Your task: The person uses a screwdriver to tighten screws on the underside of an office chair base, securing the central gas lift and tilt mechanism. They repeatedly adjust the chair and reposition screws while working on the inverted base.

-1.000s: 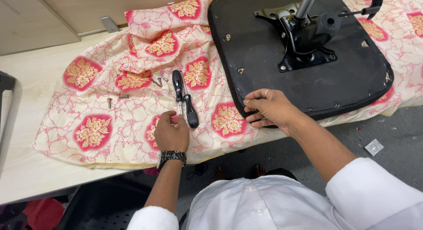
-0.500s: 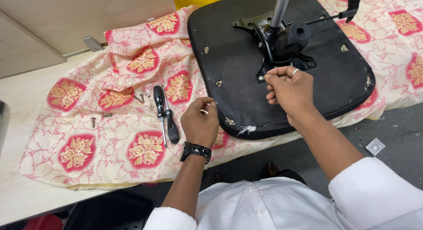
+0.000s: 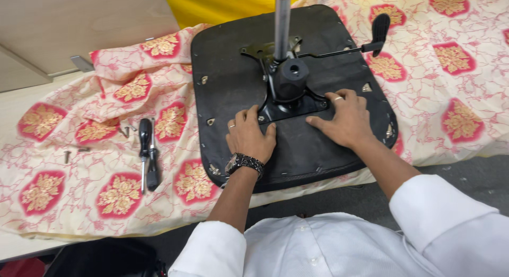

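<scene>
An upside-down black chair seat (image 3: 238, 59) lies on a cream and red patterned cloth (image 3: 79, 165). A black metal mechanism plate (image 3: 289, 89) with a grey gas cylinder (image 3: 282, 22) and a lever (image 3: 371, 41) stands on its middle. My left hand (image 3: 249, 136), with a wristwatch, rests flat on the seat with its fingertips at the plate's near left corner. My right hand (image 3: 342, 118), with a ring, lies flat on the seat at the plate's near right corner. Neither hand holds anything.
A black-handled screwdriver (image 3: 147, 155) lies on the cloth left of the seat, with a few loose screws (image 3: 69, 154) further left. A beige tabletop (image 3: 32, 94) and wooden panel are at the back left, grey floor at the right.
Both hands have moved onto the seat beside the mechanism plate. The left hand left the cloth by the screwdriver, and the right hand came down from the mechanism. The view shifted left.
</scene>
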